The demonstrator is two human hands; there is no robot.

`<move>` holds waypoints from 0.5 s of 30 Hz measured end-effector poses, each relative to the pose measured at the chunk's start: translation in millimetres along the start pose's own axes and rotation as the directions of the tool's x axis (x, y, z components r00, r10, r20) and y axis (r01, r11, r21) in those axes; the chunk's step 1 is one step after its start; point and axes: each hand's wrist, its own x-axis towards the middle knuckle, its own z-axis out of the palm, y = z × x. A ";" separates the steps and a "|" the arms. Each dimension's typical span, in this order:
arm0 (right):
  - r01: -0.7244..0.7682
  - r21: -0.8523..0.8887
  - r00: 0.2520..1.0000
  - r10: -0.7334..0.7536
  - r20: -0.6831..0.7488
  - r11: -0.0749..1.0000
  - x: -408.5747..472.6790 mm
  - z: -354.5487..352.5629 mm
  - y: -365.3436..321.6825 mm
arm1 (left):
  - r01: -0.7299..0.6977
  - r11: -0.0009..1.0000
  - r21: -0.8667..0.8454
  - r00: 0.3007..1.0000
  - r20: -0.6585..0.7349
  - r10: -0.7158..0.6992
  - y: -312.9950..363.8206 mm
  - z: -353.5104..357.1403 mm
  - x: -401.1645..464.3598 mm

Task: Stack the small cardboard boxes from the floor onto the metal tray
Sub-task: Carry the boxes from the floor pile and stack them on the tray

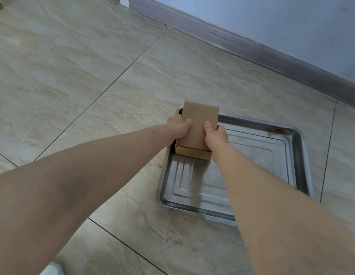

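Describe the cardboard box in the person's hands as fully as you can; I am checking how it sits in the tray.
The small flat brown cardboard box is plain, unprinted and closed, with a lighter folded edge showing along its near side. It lies flat side up in the far left corner of the shallow rectangular metal tray, which sits on the tiled floor. The left hand grips its left edge and the right hand its right edge, thumbs on top. Whether it rests on the tray floor cannot be told.

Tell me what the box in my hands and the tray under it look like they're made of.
The box looks like plain brown cardboard: matte, unprinted, with a folded lid edge showing at its near end. The tray looks like stainless steel or similar polished metal: silvery, reflective, with pressed rectangular ridges in its base and a rusty-looking stain at its far corner.
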 end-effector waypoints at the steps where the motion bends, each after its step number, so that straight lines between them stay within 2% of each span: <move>1: -0.001 0.000 1.000 0.001 0.000 1.000 -0.3 0.3 0.6 | 0.004 1.000 0.012 1.000 -0.009 -0.004 -0.1 0.8 1.1; 11: -0.036 -0.034 0.999 0.035 -0.016 0.999 -1.3 0.8 -0.9 | 0.029 0.998 0.054 0.999 -0.033 -0.028 9.1 2.1 -2.7; 15: -0.048 -0.027 0.999 0.047 -0.006 0.998 -0.9 0.8 -4.2 | 0.004 1.000 0.000 1.000 -0.029 -0.004 11.4 0.1 -5.3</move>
